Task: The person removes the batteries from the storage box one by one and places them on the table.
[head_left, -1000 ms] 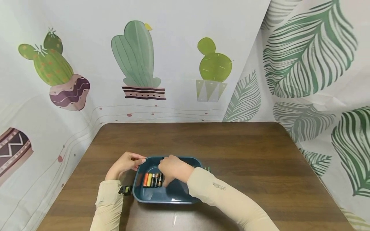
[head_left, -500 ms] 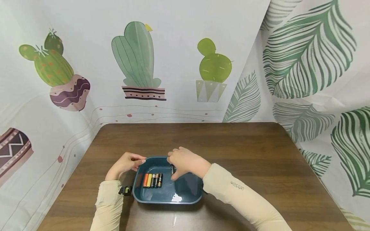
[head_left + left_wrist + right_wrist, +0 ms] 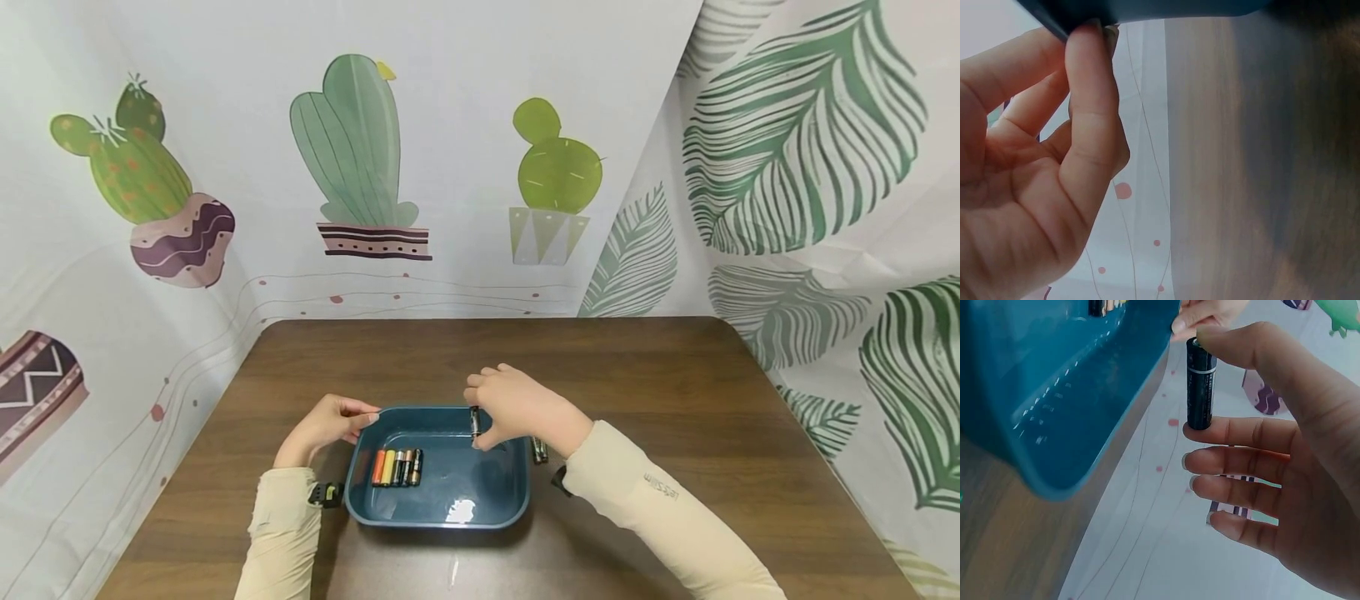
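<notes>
My right hand (image 3: 517,408) is raised over the right part of a blue plastic tray (image 3: 450,527). Between thumb and index finger it pinches a black battery (image 3: 1200,387) by its two ends; the other fingers are spread apart. My left hand (image 3: 330,423) holds the tray's back left corner, thumb and fingertips on the rim (image 3: 1147,9). Inside the tray, on its left side, several batteries (image 3: 397,468) lie side by side in a row: one orange-red, one yellow, the others mostly dark.
Just right of the tray, green-and-dark batteries (image 3: 539,450) lie on the wooden table (image 3: 645,375), partly hidden behind my right hand and wrist. A cloth printed with cacti and leaves (image 3: 465,167) hangs behind the table.
From beside the row of batteries, my right hand has moved right and away, the black battery coming into view in its pinch. The left hand and tray have stayed put.
</notes>
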`<action>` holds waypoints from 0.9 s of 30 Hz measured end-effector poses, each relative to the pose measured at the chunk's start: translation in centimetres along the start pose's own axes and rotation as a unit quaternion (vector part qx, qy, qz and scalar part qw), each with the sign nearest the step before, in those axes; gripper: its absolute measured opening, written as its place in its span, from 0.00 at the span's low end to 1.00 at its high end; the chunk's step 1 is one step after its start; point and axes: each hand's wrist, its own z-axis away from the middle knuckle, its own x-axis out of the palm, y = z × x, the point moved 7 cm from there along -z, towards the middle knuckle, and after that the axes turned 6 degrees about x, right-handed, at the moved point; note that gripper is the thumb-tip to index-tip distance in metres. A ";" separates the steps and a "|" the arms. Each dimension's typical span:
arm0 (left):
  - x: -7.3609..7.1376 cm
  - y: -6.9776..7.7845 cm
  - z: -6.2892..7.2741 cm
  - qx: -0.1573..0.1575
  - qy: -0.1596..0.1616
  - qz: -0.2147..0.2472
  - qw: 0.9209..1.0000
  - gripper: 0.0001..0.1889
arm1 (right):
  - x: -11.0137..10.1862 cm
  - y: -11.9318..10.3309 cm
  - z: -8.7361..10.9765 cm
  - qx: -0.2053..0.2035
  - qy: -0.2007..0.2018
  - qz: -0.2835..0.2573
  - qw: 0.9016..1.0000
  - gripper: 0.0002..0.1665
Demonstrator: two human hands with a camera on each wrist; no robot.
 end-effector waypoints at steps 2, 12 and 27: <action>0.0 0.0 0.0 0.001 0.000 0.001 1.000 0.12 | -0.1 0.7 0.6 0.005 0.008 -0.003 1.000 0.27; 0.0 0.0 0.1 -0.003 -0.001 -0.003 1.000 0.12 | 0.4 4.1 2.9 0.033 0.034 -0.047 0.998 0.24; 0.0 -0.2 -0.1 0.005 -0.002 0.003 1.000 0.13 | 4.8 7.8 5.7 0.056 0.033 -0.065 0.996 0.23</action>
